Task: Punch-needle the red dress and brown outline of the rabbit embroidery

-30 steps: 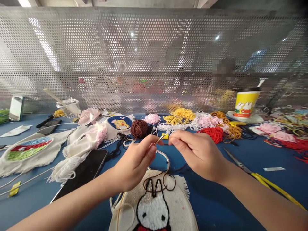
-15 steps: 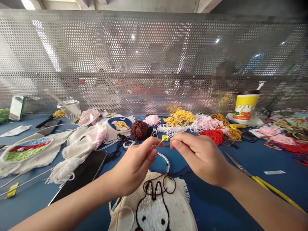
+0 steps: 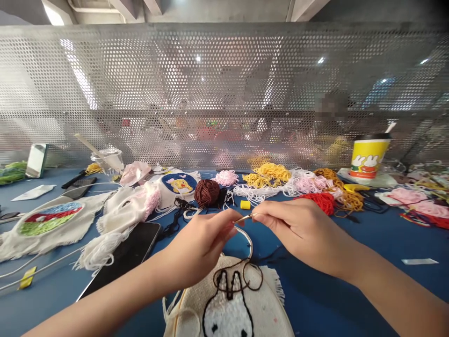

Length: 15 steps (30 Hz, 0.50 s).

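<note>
Above a blue tabletop (image 3: 382, 238), a person's two bare hands meet fingertip to fingertip over a small piece of embroidery. The left hand (image 3: 201, 245) pinches a slim, shiny metal needle (image 3: 243, 218) between thumb and forefinger, letting its far end project toward the other hand, a hold that appears to offer that end up while steadying the rest. The right hand (image 3: 301, 229) is closed, thumb pressed to forefinger right at the needle's end; whether it grips the metal or a bit of thread is too small to tell.

Just below the hands, a thin dark-brown yarn strand (image 3: 261, 278) lies in loose loops over cream woven canvas (image 3: 268, 306) worked with a white, black-outlined rabbit. The slack likely leaves the fingers free to work without tugging the fabric, which sits nearest the body, probably for easy reach.

Beyond the left hand rests a round dark-brown yarn ball (image 3: 206, 193), seemingly set aside within reach; a flat black phone (image 3: 136, 248) lies to that hand's outer side. Past the right hand spreads a tangled bright-red yarn heap (image 3: 321, 202), with a yellow paper cup (image 3: 370, 157) farther off, presumably away from the handwork.
</note>
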Each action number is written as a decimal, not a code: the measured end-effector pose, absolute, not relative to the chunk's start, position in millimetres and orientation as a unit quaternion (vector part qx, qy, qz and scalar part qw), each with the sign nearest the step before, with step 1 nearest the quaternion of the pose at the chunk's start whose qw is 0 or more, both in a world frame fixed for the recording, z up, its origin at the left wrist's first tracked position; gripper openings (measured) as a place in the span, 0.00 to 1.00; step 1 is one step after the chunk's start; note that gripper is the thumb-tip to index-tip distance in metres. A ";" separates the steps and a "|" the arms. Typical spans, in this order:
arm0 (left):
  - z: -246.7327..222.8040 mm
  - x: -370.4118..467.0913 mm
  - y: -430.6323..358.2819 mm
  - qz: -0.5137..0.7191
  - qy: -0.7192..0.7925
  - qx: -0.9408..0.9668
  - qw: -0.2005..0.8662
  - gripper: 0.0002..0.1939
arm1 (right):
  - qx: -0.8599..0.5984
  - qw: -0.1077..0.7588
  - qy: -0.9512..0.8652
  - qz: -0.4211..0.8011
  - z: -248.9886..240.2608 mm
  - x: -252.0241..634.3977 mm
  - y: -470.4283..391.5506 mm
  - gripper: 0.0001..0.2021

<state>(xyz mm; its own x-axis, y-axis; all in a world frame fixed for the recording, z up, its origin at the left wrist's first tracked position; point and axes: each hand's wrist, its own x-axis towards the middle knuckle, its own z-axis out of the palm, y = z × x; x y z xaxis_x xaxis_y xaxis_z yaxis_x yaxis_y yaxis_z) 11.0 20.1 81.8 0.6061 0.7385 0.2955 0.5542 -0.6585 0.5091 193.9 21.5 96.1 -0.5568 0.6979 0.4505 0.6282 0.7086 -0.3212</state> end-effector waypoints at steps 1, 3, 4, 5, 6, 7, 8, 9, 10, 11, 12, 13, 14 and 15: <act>82.2 10.2 20.5 0.242 0.370 0.879 0.180 0.10 | -0.382 0.270 -0.881 0.066 97.1 195.1 22.0 0.11; 83.1 9.0 21.1 0.236 0.370 0.883 0.168 0.10 | -0.389 0.251 -0.884 0.067 98.5 196.9 22.5 0.11; 83.5 8.5 21.3 0.234 0.368 0.885 0.165 0.10 | -0.390 0.247 -0.885 0.064 98.8 197.5 22.5 0.11; 83.9 8.2 21.5 0.233 0.365 0.886 0.163 0.10 | -0.390 0.244 -0.886 0.061 98.7 198.0 22.6 0.11; 84.3 8.0 21.9 0.232 0.362 0.888 0.162 0.10 | -0.389 0.242 -0.887 0.056 98.4 198.4 22.8 0.12; 84.5 8.0 22.5 0.232 0.360 0.889 0.160 0.10 | -0.388 0.240 -0.888 0.050 97.8 198.7 23.1 0.12; 84.7 8.0 23.2 0.231 0.359 0.891 0.157 0.10 | -0.388 0.239 -0.889 0.042 96.9 198.9 23.5 0.12; 84.9 8.0 24.1 0.229 0.359 0.891 0.154 0.10 | -0.388 0.238 -0.890 0.035 95.9 199.0 24.2 0.12; 85.0 7.9 25.0 0.227 0.361 0.892 0.152 0.10 | -0.387 0.239 -0.890 0.029 94.8 199.1 24.9 0.12; 85.0 7.8 25.8 0.223 0.361 0.892 0.153 0.10 | -0.387 0.241 -0.890 0.024 93.6 199.1 25.6 0.12; 85.1 7.7 26.4 0.218 0.362 0.893 0.156 0.11 | -0.387 0.243 -0.890 0.021 92.7 199.1 26.3 0.12; 85.1 7.4 26.9 0.214 0.361 0.893 0.160 0.11 | -0.385 0.244 -0.890 0.020 91.9 199.0 26.9 0.12; 85.2 7.1 27.0 0.212 0.360 0.893 0.165 0.11 | -0.385 0.246 -0.889 0.020 91.4 198.9 27.3 0.12; 85.4 6.8 27.0 0.212 0.360 0.893 0.168 0.11 | -0.385 0.248 -0.888 0.024 91.2 198.7 27.5 0.11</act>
<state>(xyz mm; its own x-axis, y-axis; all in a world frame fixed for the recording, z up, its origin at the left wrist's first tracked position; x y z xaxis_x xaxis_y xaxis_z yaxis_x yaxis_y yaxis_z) 6.8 27.0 85.4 0.6513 0.7137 0.2577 0.5715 -0.6848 0.4522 198.7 27.5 91.2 -0.5799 0.6962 0.4231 0.6728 0.7021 -0.2331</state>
